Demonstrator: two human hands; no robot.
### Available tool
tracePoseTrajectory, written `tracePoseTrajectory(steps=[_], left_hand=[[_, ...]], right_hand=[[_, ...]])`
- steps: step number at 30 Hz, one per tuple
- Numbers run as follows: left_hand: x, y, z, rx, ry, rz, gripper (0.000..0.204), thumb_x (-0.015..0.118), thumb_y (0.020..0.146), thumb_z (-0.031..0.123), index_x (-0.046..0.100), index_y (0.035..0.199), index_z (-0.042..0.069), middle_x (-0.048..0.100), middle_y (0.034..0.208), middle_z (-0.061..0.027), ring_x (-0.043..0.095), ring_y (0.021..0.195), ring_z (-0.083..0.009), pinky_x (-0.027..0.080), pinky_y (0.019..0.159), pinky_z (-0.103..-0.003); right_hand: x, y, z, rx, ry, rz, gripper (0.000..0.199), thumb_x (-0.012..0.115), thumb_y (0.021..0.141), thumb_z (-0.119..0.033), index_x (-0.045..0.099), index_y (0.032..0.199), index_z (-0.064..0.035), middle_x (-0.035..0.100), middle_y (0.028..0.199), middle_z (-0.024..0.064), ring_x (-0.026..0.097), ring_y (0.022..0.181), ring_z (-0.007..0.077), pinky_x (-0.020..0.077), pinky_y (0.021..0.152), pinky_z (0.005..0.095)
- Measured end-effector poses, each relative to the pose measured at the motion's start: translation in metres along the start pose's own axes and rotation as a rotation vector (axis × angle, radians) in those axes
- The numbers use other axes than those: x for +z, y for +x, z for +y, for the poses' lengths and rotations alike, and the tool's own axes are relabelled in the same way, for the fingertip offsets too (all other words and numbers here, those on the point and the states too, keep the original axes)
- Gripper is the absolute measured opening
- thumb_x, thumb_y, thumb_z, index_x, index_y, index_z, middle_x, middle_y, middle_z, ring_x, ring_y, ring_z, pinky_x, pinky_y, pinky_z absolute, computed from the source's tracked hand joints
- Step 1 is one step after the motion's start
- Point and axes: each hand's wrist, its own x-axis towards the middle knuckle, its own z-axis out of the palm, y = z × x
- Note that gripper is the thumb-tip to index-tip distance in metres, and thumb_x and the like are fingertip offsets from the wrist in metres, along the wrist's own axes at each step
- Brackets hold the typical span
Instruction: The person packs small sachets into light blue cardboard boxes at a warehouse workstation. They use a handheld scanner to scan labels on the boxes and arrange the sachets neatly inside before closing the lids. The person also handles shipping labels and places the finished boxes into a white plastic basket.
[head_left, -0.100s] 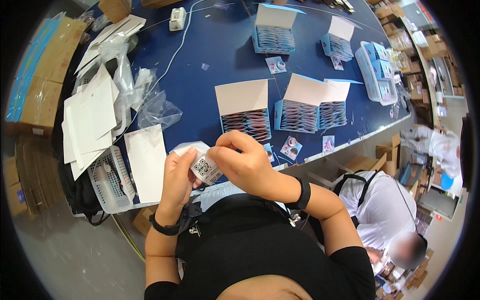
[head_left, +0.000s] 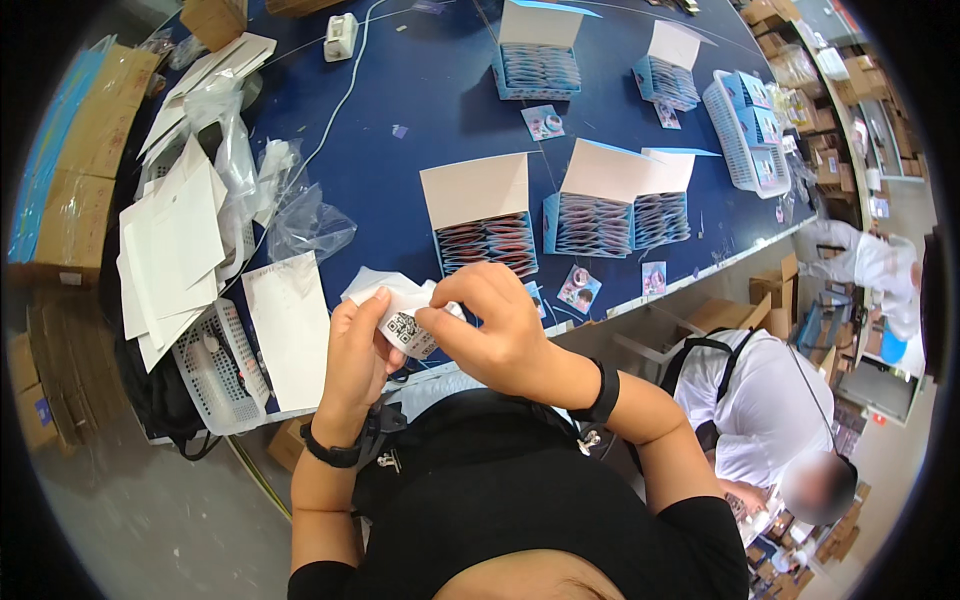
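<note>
Over the table's near edge, my left hand (head_left: 356, 350) is closed around the lower left of a white label sheet (head_left: 412, 328) printed with a black square code. The fingers of my right hand (head_left: 500, 325) pinch the sheet's right side, where it bends up. Just beyond my hands stands an open blue box (head_left: 486, 245) packed with a row of flat sachets. To its right are two similar open boxes, one (head_left: 590, 222) beside the other (head_left: 662, 217). Small picture cards lie in front of them, one card (head_left: 579, 289) tilted near my right wrist.
Two more open boxes stand farther back, near a white basket (head_left: 735, 140) of blue packs. At left are loose white cards (head_left: 170, 250), clear plastic bags (head_left: 310, 225), a white basket (head_left: 222, 375) and a long white card (head_left: 287, 335). A co-worker (head_left: 755, 400) in white sits at right.
The label sheet has tilted and bent more between my hands, its right edge lifted by my right fingers. The whole view has shifted slightly.
</note>
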Motion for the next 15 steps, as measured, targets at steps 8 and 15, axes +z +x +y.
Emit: tracePoseTrajectory(steps=[8,15], left_hand=[[-0.011,0.031,0.005,0.006,-0.182,0.064,0.027,0.044,0.094,0.027,0.056,0.096,0.003,0.061,0.077,-0.0055,0.046,0.048,-0.0057,0.032,0.036,-0.018],[-0.070,0.063,0.030,-0.023,-0.563,-0.119,0.030,0.041,0.095,0.032,0.055,0.104,0.007,0.061,0.092,-0.0058,0.049,0.062,-0.0075,0.037,0.048,-0.020]], right_hand=[[-0.056,-0.005,-0.017,0.050,0.368,0.031,0.021,0.067,0.067,0.000,0.058,0.085,-0.0068,0.058,0.091,0.0072,0.057,0.088,0.0250,0.0410,0.076,0.0388],[-0.221,-0.015,0.023,0.371,0.320,0.177,0.022,0.056,0.083,0.000,0.045,0.101,-0.0055,0.054,0.099,0.0147,0.056,0.079,0.0197,0.0470,0.070,0.0295]])
